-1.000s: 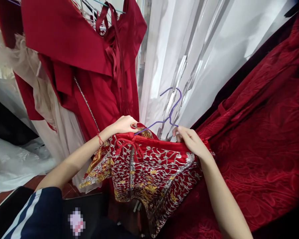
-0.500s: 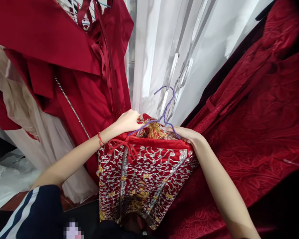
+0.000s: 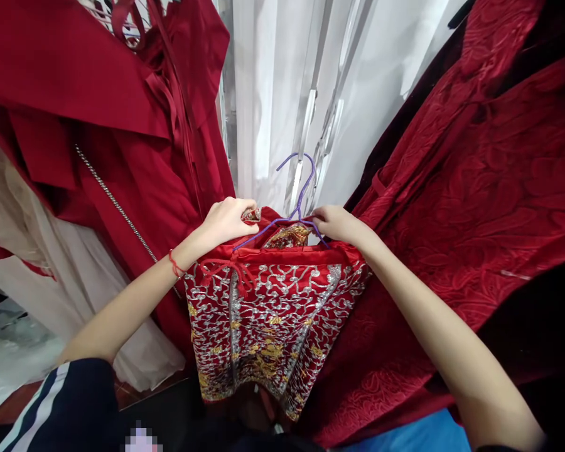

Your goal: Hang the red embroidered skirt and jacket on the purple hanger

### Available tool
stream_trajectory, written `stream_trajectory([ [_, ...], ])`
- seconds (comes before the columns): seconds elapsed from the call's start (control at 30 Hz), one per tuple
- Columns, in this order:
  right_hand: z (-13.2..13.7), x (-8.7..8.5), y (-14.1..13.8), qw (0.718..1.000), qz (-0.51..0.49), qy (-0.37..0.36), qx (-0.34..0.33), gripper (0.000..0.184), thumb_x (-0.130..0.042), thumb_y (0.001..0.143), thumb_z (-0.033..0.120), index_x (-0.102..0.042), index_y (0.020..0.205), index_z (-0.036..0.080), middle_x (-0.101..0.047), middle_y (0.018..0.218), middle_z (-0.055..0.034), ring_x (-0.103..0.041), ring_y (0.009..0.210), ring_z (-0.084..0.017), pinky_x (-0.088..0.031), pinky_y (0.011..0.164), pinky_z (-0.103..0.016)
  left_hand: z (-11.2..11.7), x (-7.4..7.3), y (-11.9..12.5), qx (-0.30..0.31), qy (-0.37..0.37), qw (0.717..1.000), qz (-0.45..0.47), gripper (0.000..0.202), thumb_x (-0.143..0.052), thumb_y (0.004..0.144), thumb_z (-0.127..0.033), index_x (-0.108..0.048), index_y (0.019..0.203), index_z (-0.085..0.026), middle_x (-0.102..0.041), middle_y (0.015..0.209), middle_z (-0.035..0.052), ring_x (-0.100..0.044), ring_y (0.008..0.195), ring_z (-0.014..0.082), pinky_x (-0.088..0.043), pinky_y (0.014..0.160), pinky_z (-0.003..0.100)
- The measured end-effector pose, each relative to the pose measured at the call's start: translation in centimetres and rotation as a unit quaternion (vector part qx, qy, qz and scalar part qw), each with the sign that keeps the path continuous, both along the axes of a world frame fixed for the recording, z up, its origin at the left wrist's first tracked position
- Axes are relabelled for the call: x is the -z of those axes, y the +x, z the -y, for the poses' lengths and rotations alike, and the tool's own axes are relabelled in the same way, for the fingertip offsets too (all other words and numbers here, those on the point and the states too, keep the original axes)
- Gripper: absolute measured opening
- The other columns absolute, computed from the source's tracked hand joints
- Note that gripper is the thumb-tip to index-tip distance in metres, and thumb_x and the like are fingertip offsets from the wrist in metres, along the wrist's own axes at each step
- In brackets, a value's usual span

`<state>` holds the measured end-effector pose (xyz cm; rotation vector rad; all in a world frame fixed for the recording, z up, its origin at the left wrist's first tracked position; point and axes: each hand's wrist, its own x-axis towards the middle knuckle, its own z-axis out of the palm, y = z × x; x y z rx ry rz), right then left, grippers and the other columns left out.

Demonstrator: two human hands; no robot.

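Observation:
A red skirt-like garment (image 3: 273, 301) with silver and gold embroidery and a tied red cord hangs before me, its red waistband across the top. A purple hanger (image 3: 299, 207) rises from the waistband, its hook upright and bare. Gold-embroidered red cloth (image 3: 287, 236) shows behind the hanger's arms. My left hand (image 3: 228, 220), with a red string at its wrist, is closed on a bunched bit of embroidered cloth left of the hanger. On the other side, my right hand (image 3: 336, 224) has its fingers bent in at the hanger's right arm and the cloth; its fingertips are partly hidden.
Red dresses (image 3: 179, 125) with ribbons and a sparkling chain hang at left, beside pale sheer fabric (image 3: 89, 301). A large patterned red garment (image 3: 489, 220) fills the right. White doors with metal handles (image 3: 306, 122) stand behind. Something blue (image 3: 419, 433) lies lower right.
The left hand has come away leftward from the hanger with cloth bunched in it. The right hand has shifted up along the hanger's arm. The view has turned slightly.

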<state>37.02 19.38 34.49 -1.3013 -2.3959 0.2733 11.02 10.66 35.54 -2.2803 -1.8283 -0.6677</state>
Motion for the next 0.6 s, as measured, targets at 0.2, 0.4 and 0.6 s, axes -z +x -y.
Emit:
stream_trajectory([
  [0.2,1.1,2.0,-0.8,0.986,-0.157,-0.01,0.047,0.039,-0.033,0.09,0.034,-0.058,0.064,0.019,-0.058,0.06,-0.0048,-0.056,0.064,-0.018,-0.043,0.063,-0.03,0.7,1.0,-1.6,-0.134,-0.097,0.986,-0.017,0.037,-0.067,0.074,-0.037,-0.073,0.105,-0.019,-0.075,0.107,0.0113,-0.068,0.097,0.0307,-0.05,0.076,0.035],
  [0.4,2.3,2.0,0.3,0.966,-0.188,-0.162,-0.08,0.04,-0.057,0.079,0.057,-0.062,0.077,0.018,-0.061,0.066,-0.0013,-0.051,0.059,-0.014,-0.041,0.057,-0.027,0.0,3.0,-4.2,-0.208,-0.029,0.978,-0.013,0.028,-0.058,0.08,-0.036,-0.077,0.096,-0.024,-0.077,0.097,0.0127,-0.07,0.092,0.0347,-0.049,0.073,0.038],
  [0.6,1.8,0.5,1.8,0.995,0.032,-0.037,-0.092,0.013,-0.068,0.071,0.029,-0.058,0.074,0.022,-0.058,0.064,0.0022,-0.05,0.06,-0.014,-0.037,0.056,-0.025,-0.1,1.7,-5.5,-0.233,0.095,0.964,-0.084,0.037,-0.046,0.086,-0.025,-0.069,0.114,-0.021,-0.076,0.093,0.0154,-0.07,0.091,0.0347,-0.042,0.071,0.037],
])
